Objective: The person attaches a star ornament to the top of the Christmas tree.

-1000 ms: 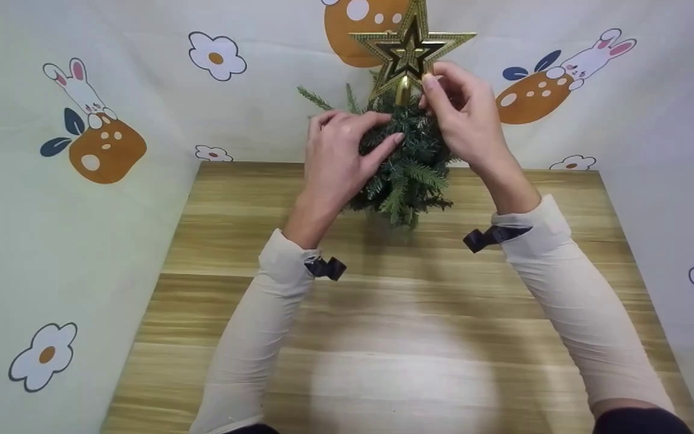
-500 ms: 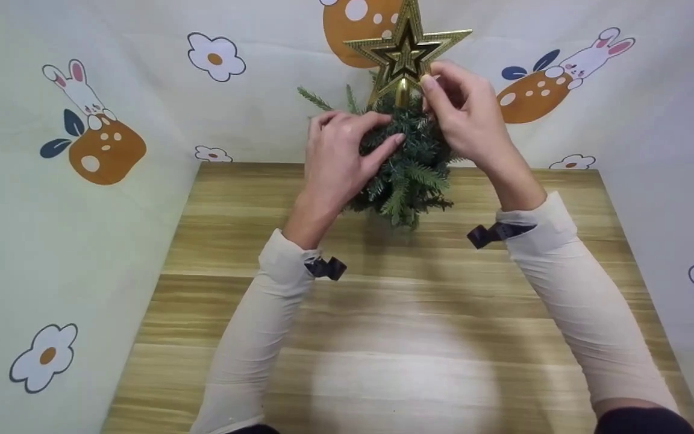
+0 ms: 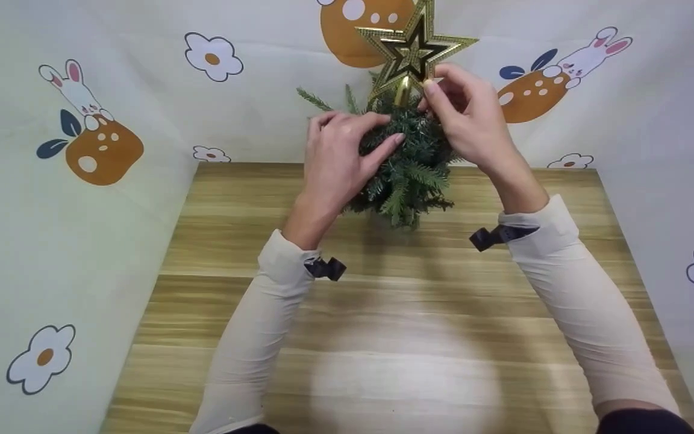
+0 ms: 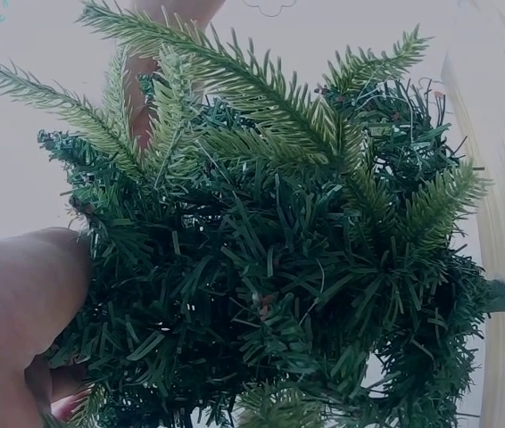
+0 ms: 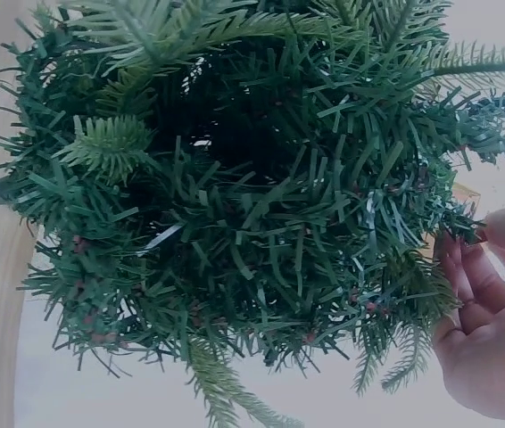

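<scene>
A small artificial Christmas tree stands upright near the back of the table. At its top sits a gold star topper, tilted slightly to the right, its tubular base among the uppermost branches. My right hand pinches the star's lower right point between thumb and fingers. Just below the star, my left hand holds the upper branches between thumb and forefinger. Dense green needles of the tree fill the left wrist view. In the right wrist view, the tree hides most of the star.
The wood-grain table reaches to a pale backdrop printed with flowers, rabbits and orange fruit. This backdrop rises behind the tree and along both sides. A loose branch sticks out at the tree's upper left.
The star first leans a little left, then turns clockwise to a slight right tilt, the right hand moving slightly with it. My left hand and the tree stay in place.
</scene>
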A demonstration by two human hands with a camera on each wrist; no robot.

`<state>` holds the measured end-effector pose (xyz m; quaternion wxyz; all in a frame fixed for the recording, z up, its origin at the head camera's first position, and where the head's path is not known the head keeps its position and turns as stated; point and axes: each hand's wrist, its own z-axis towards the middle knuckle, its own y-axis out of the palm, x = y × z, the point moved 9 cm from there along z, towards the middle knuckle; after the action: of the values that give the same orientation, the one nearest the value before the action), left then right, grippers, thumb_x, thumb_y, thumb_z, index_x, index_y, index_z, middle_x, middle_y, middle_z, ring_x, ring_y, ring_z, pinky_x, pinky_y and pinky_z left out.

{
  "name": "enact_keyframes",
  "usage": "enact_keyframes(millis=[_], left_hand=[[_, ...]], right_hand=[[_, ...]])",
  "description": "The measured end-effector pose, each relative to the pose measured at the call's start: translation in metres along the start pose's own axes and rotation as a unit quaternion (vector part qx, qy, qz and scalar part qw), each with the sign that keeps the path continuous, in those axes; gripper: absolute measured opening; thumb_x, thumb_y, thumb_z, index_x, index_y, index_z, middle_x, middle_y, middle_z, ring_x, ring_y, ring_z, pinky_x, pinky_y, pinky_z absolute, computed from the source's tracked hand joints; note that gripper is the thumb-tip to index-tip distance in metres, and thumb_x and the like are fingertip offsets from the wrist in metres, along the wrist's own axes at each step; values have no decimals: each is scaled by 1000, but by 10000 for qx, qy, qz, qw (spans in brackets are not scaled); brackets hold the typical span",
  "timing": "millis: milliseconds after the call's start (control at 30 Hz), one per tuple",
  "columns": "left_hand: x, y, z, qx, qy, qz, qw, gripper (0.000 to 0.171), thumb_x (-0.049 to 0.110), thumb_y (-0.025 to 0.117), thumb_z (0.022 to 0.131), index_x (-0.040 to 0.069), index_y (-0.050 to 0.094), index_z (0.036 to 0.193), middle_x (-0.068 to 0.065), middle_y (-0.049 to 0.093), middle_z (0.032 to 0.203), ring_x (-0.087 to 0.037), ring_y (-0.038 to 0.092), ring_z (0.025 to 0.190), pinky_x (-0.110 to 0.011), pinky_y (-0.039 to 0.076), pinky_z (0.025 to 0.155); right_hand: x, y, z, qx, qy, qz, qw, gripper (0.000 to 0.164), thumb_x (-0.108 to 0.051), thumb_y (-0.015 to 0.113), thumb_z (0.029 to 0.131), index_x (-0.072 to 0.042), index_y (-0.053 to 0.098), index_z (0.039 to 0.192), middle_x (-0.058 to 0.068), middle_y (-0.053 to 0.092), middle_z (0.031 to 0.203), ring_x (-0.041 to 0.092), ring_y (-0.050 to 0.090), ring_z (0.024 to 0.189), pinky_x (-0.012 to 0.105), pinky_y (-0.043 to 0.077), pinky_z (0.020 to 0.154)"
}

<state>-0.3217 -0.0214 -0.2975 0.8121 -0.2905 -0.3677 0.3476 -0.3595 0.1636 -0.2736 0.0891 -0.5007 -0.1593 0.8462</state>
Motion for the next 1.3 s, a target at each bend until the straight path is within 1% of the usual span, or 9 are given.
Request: enact_keyframes(millis=[167,267,467,633,767,867,1100,1200,1300], left_hand=[[0,-1,0,12,59,29,10000,44,60,67,103,27,80,128,8,82,124,-18,74,119,-45,38,119],[1,-2,-1,-3,100,43,9999,44,60,66,103,27,80,129,8,82,123,-19,74,119,-45,38,119],[1,-3,-1,-4,147,39,9999,44,59,66,104,27,80,130,6,82,123,-19,74,120,-45,38,119],[0,-3,-1,-25,134,5,9999,44,60,65,104,27,79,130,6,82,124,-19,74,121,-45,37,120],[-1,-2,-1,-33,106,19,9999,44,60,64,104,28,79,131,5,82,125,-19,74,121,-45,36,121],[-2,-2,-1,-15,100,44,9999,44,60,64,104,27,79,131,5,82,124,-19,74,121,-45,37,121],[0,-2,-2,46,158,71,9998,45,60,63,105,28,79,131,6,82,124,-18,74,121,-45,37,121],[0,-2,-1,30,181,70,9998,45,60,62,106,28,79,132,5,82,126,-18,74,122,-45,37,121],[1,-2,-2,-1,219,87,9997,45,60,61,106,27,78,133,5,81,127,-17,74,123,-45,36,123]], right_hand=[[2,-2,-3,61,-10,46,10000,25,-18,65,110,2,75,118,13,75,97,19,66,83,26,51,75],[3,-4,-5,80,-10,65,9999,24,-20,66,109,0,76,118,14,75,98,18,66,84,25,51,75],[5,-10,-8,130,26,110,9999,23,-24,70,106,-3,79,112,7,75,96,14,62,79,25,48,71],[8,-14,-10,152,56,164,9997,23,-23,73,105,-5,79,117,1,75,98,14,63,82,25,50,73],[12,-16,-10,146,93,16,9998,22,-20,74,104,-6,78,120,3,76,102,15,66,85,24,53,76],[14,-17,-10,157,131,-60,9998,20,-19,74,104,-6,79,119,4,77,102,15,67,85,24,54,76],[18,-23,-13,205,137,241,9994,19,-14,72,105,-2,78,119,12,78,102,17,70,86,24,57,77],[20,-26,-16,203,113,379,9990,19,-11,70,105,0,77,119,13,79,102,17,71,87,24,58,79],[22,-30,-19,235,126,637,9976,19,-7,69,105,4,76,119,14,78,102,20,71,88,25,59,80]])
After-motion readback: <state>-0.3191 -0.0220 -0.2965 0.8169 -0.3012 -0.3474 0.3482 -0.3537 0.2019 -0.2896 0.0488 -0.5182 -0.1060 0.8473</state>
